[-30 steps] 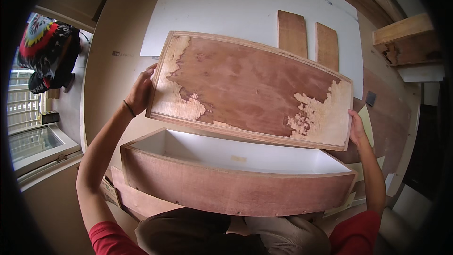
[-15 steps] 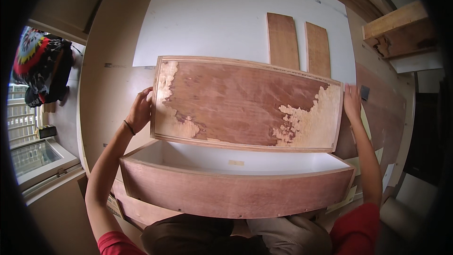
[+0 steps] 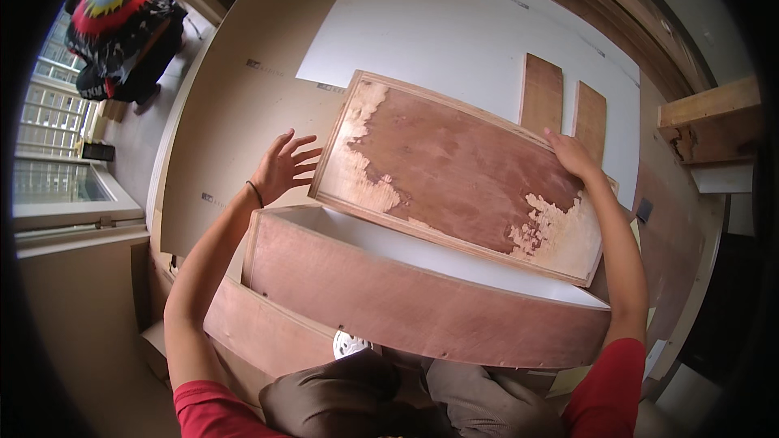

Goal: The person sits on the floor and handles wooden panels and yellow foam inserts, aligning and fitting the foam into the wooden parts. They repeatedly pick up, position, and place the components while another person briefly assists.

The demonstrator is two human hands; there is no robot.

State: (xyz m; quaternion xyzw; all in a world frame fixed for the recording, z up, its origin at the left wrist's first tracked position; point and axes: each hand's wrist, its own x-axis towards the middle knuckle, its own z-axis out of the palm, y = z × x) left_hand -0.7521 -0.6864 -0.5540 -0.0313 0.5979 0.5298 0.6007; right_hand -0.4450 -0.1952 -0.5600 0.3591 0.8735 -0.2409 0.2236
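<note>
A rectangular wooden panel (image 3: 462, 166) with a raised rim lies slanted in front of me, its reddish-brown face worn to pale wood at both ends. Its near edge overlaps an open wooden box (image 3: 422, 300) with a white interior, nearer to my legs. My left hand (image 3: 280, 169) is beside the panel's left end, fingers spread and nothing in them. At the far right of the panel, my right hand (image 3: 570, 154) grips the far edge, its fingertips partly hidden.
Two narrow wooden boards (image 3: 541, 93) lie beyond the panel on a white sheet (image 3: 422, 24), over a large tan board (image 3: 219, 130). A wooden beam (image 3: 710, 118) juts in at right. Another person (image 3: 126, 32) bends over at far left, near a white-framed window (image 3: 65, 191).
My left hand has come off the panel's left end and opened. My right hand has moved from the right end to the far edge. The whole view has turned, tilting the scene.
</note>
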